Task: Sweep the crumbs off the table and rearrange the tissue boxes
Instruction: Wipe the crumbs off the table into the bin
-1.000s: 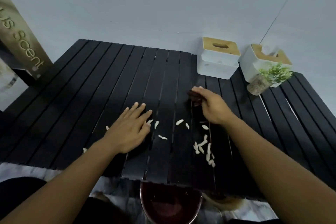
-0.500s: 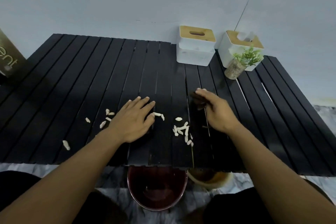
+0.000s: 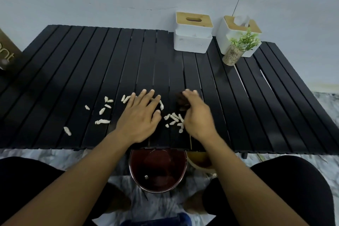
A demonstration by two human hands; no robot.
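Note:
Pale crumbs point(image 3: 102, 113) lie scattered on the black slatted table point(image 3: 73, 64), with a tighter cluster of crumbs point(image 3: 174, 120) between my hands. My left hand point(image 3: 139, 115) rests flat on the table, fingers spread, touching some crumbs. My right hand point(image 3: 197, 115) grips a small dark brush or cloth point(image 3: 181, 102) pressed to the table beside the cluster. Two white tissue boxes with wooden lids stand at the back: one point(image 3: 192, 33) with an empty slot, the other point(image 3: 240, 33) with tissue sticking out.
A small green plant in a speckled pot point(image 3: 238, 49) stands in front of the right tissue box. A dark red bucket point(image 3: 157, 169) sits on the floor below the table's near edge. A brown printed box point(image 3: 7, 55) is at the far left.
The view has shifted, showing more crumbs at the left. My right hand swept crumbs leftwards into a cluster closer to my left hand, which stayed flat on the table.

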